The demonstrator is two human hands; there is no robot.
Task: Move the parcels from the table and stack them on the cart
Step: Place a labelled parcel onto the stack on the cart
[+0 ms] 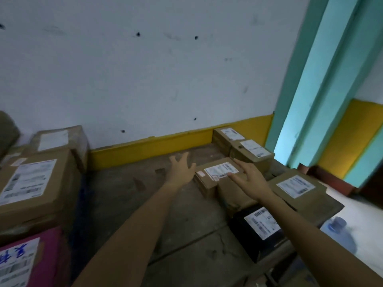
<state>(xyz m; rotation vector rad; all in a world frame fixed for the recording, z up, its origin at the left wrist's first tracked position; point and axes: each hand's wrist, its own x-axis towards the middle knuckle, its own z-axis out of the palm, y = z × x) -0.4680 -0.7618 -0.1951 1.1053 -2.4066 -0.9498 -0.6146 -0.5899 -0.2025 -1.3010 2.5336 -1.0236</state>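
Noted a black parcel (257,230) nearer than the fingers. Held left hand (182,169) and right hand (251,179) empty, fingers straight and spread, flanking a labelled brown parcel (217,171) on the table (134,204), right fingertips over its label, contact unclear. Saw a further brown parcel (251,155) just beyond the fingertips.

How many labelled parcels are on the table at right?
5: far parcel, second parcel beside it, middle parcel between left hand and right hand, flat parcel rightmost, black parcel nearest. Another may hide under the right hand.
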